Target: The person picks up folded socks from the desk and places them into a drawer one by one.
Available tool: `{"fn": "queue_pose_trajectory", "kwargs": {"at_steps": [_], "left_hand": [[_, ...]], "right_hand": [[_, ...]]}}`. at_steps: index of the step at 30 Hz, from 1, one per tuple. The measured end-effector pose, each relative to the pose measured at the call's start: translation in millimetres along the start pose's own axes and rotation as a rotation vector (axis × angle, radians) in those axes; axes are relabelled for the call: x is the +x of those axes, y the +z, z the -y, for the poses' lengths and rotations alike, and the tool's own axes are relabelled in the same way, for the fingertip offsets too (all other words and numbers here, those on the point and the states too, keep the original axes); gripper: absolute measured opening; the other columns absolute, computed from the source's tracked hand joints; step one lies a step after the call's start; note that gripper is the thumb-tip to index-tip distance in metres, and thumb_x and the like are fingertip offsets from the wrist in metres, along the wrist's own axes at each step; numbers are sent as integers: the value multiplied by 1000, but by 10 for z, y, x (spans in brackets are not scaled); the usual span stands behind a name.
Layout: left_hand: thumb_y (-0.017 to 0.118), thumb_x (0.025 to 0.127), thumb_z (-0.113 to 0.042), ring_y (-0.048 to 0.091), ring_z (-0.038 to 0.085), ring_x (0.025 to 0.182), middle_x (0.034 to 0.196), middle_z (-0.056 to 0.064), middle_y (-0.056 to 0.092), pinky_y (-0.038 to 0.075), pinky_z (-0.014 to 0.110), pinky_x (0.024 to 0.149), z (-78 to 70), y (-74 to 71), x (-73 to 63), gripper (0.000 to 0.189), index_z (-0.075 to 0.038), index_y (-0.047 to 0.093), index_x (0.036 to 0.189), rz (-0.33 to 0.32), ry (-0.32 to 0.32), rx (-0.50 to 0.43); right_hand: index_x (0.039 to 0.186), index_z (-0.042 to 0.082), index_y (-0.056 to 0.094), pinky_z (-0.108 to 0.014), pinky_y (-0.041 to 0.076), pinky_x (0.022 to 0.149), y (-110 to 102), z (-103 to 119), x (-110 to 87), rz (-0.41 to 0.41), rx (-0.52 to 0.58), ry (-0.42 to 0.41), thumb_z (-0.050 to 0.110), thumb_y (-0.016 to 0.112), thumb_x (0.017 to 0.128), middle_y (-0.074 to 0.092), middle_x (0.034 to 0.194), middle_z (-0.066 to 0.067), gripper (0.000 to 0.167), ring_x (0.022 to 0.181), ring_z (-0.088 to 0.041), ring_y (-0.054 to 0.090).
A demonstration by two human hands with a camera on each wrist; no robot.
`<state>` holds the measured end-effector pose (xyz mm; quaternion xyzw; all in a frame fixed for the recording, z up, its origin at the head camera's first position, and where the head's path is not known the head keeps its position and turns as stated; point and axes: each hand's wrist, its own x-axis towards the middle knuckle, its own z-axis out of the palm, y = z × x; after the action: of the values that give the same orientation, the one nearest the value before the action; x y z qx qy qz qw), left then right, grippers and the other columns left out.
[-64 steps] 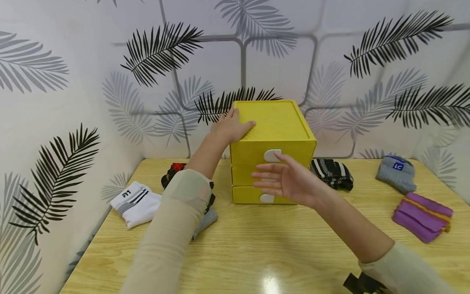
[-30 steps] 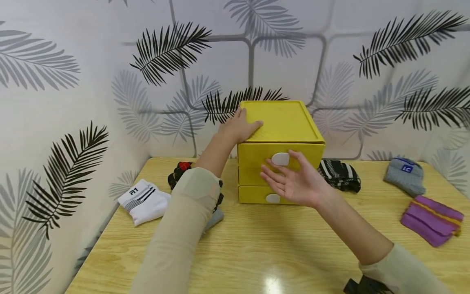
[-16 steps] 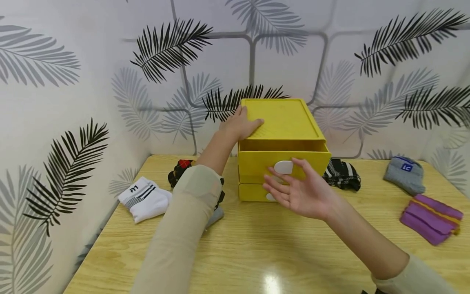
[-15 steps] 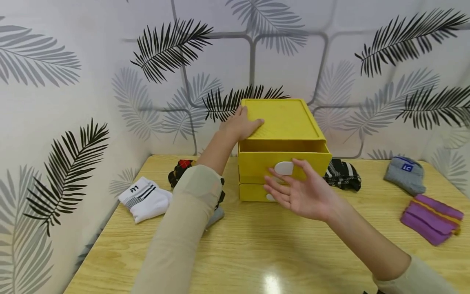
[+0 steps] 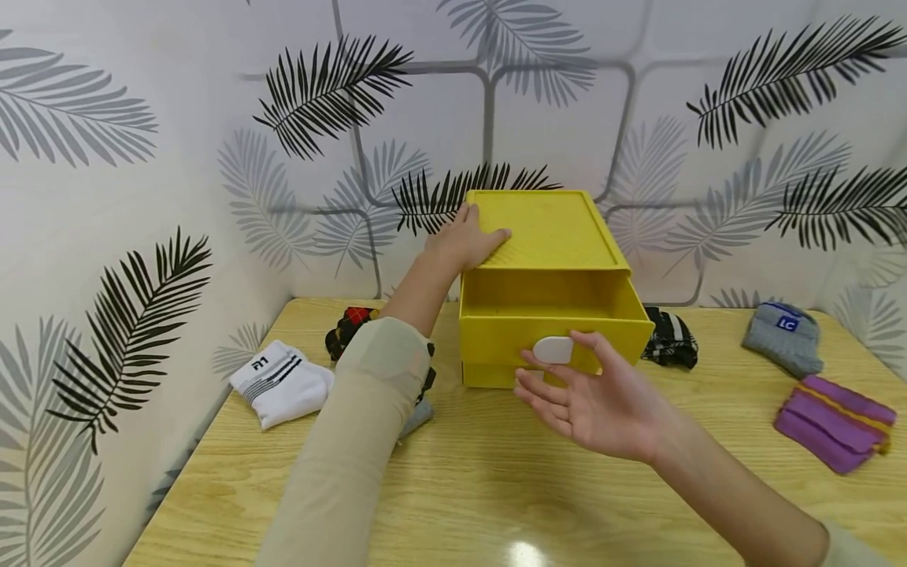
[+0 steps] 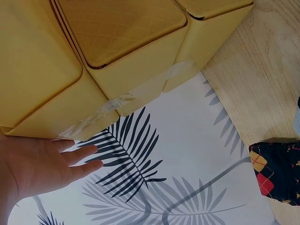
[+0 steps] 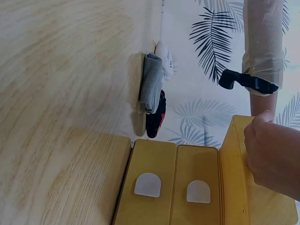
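Observation:
A yellow three-drawer storage box (image 5: 542, 224) stands at the back of the table. My left hand (image 5: 460, 240) rests on its top left edge, thumb on the top; in the left wrist view its fingers (image 6: 82, 157) stretch straight along the side. The top drawer (image 5: 489, 342) is pulled out and its visible inside holds nothing. My right hand (image 5: 602, 402) pinches the white drawer handle (image 5: 553, 350), thumb at its right edge and fingers underneath. Seen from the right wrist, the lower drawers (image 7: 154, 159) are closed and the right hand (image 7: 272, 154) is curled at the top drawer's front.
White socks (image 5: 279, 386), red-and-black argyle socks (image 5: 346, 331) and grey socks (image 5: 416, 417) lie left of the box. To its right lie black-and-white socks (image 5: 669, 339), grey socks with a blue label (image 5: 782, 337) and purple socks (image 5: 832, 421). A patterned wall covering (image 5: 553, 126) stands close behind.
My right hand has moved from in front of the box to the handle, then drawn the top drawer out toward me. The left hand has stayed on the box.

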<state>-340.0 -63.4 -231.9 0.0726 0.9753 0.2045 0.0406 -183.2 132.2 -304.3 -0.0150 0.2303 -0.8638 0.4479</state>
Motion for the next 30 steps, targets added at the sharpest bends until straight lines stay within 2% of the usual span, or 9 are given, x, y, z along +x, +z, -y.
{"fn": "queue_pose_trajectory", "kwargs": {"at_steps": [16,30], "left_hand": [[30,92,-60,14,28,136,153,1,-3,10,49,107,13,-14,12,79,-14,0,149,10,16,-7],[31,92,-59,13,28,136,153,1,-4,10,49,107,2,-12,-12,79,-14,0,149,15,15,-22]], "right_hand": [[128,8,52,-27,16,107,1,-211,-203,128,51,81,51,31,95,54,121,-11,57,120,-23,45],[127,8,54,-28,17,107,-61,-324,-282,131,48,87,50,30,96,53,123,-9,57,120,-22,44]]}}
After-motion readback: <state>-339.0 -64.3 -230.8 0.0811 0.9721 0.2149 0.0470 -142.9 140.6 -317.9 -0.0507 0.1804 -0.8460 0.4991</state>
